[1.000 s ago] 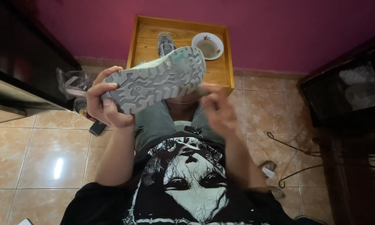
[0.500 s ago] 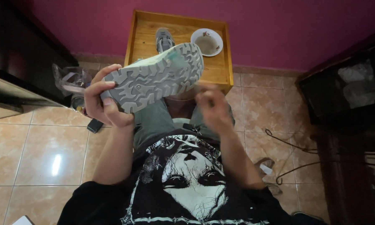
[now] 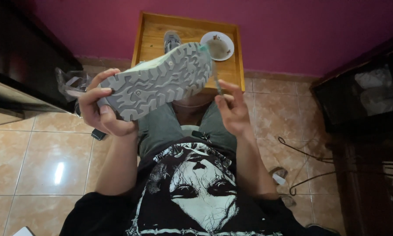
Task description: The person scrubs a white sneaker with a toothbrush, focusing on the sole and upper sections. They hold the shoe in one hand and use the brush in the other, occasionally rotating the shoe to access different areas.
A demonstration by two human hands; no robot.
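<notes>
My left hand point(image 3: 101, 110) grips the heel of a pale sneaker point(image 3: 158, 80), held sole-up so its grey lugged tread faces me. The toe points toward the wooden table point(image 3: 149, 38). My right hand point(image 3: 232, 108) is raised beside the toe and pinches a thin stick-like tool point(image 3: 215, 79) whose tip sits at the sole's toe end. A second shoe point(image 3: 172, 41) stands on the table, mostly hidden behind the held one. A white bowl point(image 3: 218, 45) with brownish liquid rests on the table's right side.
The table stands against a magenta wall. Dark furniture point(image 3: 17, 65) is on the left and a dark cabinet point(image 3: 362, 91) on the right. A clear plastic wrap point(image 3: 69, 83) lies left of my hand. Black cords point(image 3: 301, 153) trail over the tiled floor.
My right hand rose from below the sneaker to beside its toe, now holding the thin tool up against the sole. The sneaker stays sole-up in my left hand.
</notes>
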